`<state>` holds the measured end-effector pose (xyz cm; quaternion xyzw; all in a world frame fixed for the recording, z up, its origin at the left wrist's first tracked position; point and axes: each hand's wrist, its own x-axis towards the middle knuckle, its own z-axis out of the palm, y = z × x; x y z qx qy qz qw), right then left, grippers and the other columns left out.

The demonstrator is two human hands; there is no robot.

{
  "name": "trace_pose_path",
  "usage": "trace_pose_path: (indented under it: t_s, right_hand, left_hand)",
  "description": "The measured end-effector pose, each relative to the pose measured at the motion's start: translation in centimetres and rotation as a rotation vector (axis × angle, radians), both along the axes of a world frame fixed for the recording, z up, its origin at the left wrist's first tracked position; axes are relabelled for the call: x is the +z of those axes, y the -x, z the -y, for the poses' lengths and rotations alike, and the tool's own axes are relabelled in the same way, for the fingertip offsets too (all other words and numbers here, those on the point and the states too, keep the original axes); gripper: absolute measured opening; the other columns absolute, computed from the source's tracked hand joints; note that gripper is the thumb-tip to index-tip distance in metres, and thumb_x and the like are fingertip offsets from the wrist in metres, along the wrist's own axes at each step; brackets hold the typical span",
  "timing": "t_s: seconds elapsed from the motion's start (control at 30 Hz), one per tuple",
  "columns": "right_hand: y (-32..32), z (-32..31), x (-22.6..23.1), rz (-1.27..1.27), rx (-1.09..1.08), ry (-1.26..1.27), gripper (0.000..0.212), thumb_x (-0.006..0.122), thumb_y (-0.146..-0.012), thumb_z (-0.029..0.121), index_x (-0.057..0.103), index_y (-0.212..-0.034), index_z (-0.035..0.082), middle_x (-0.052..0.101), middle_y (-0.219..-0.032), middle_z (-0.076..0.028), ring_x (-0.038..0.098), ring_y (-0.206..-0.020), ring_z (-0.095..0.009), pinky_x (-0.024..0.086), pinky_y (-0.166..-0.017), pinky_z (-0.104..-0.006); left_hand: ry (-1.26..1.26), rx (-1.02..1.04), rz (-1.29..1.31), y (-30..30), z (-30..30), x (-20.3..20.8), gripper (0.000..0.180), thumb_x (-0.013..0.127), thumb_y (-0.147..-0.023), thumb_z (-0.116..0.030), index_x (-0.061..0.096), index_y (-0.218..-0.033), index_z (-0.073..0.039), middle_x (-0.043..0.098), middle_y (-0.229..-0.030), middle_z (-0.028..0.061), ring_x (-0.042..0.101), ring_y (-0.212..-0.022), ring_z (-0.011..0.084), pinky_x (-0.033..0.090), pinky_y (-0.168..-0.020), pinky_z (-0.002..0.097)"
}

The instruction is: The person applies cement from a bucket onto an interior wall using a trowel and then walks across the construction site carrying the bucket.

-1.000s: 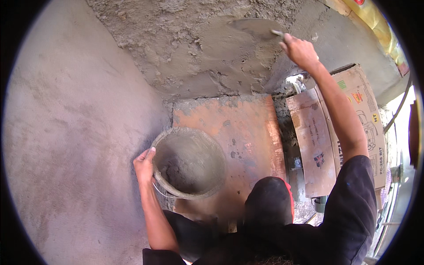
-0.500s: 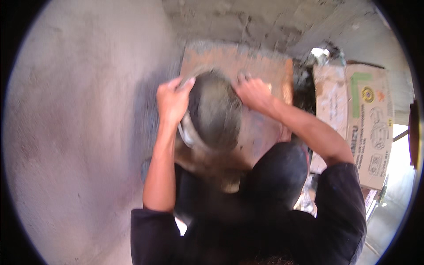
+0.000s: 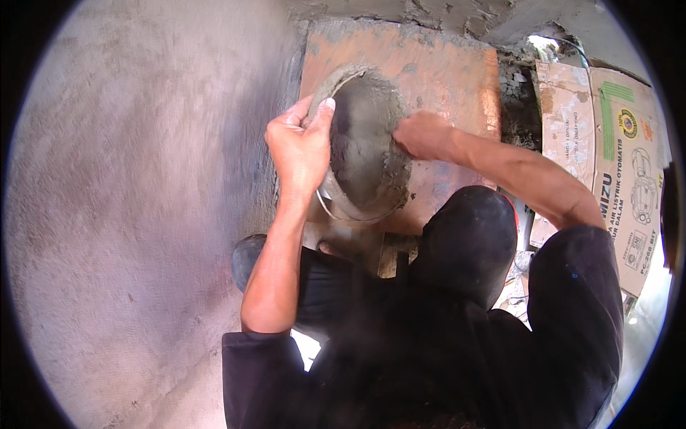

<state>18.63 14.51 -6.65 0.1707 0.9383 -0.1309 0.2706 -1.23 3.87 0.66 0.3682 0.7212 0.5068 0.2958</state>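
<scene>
A round bucket [image 3: 330,84] with a grey, mortar-caked rim is tilted on its side, its mouth facing me. Grey mortar [image 3: 382,104] coats its inside. My left hand [image 3: 300,136] is closed round the left part of the rim, thumb on the inner edge. A thin handle [image 3: 326,207] hangs below that hand. My right hand [image 3: 423,134] is a fist against the mortared right side of the bucket; its fingers are turned away, so what it holds is hidden.
Under the bucket lies an orange-brown board [image 3: 450,71], smeared with grey. A rough plastered wall [image 3: 128,179] rises close on the left. Flattened cardboard [image 3: 600,143] leans at the right. My bent knee [image 3: 468,236] is near the board's front edge.
In the view, bucket, board and hands sit higher and further right. The bucket's mouth shows more clearly. My right hand has gone from partly spread fingers to a fist; my left keeps the rim.
</scene>
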Motion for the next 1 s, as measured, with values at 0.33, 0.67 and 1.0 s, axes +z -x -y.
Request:
trace_pose_path:
  t_s: [0.33,0.67,1.0]
  right_hand:
    - [-4.5,3.4,1.1,-0.498,-0.241,0.518,0.031,0.069,-0.087,0.030,0.063,-0.093,0.000,0.066,-0.075,-0.020,0.063,-0.073,-0.044,0.051,-0.071,-0.0502]
    - [-5.1,0.5,5.5,-0.266,-0.231,-0.105,0.023,0.062,-0.090,0.024,0.060,-0.102,0.004,0.067,-0.087,-0.019,0.066,-0.080,-0.041,0.053,-0.071,-0.0509]
    - [1.4,-2.3,24.9,-0.512,0.046,0.356,0.028,0.071,-0.087,0.030,0.064,-0.093,0.004,0.067,-0.076,-0.011,0.067,-0.069,-0.027,0.050,-0.059,-0.0414]
  left_hand:
    - [-0.003,0.061,0.018,2.1,0.0,0.4,0.030,0.069,-0.091,-0.013,0.070,-0.111,0.008,0.073,-0.090,0.0061,0.061,-0.078,0.0082,0.050,-0.073,0.0256]
    - [0.064,0.177,0.099,7.3,1.0,-0.5,0.047,0.074,-0.087,-0.026,0.067,-0.119,0.008,0.072,-0.101,0.0148,0.065,-0.088,0.0167,0.052,-0.080,0.0314]
    - [0.035,0.294,0.396,11.4,2.2,-4.9,0.037,0.073,-0.090,-0.022,0.070,-0.109,0.009,0.072,-0.093,0.0095,0.064,-0.080,0.0137,0.051,-0.075,0.0273]
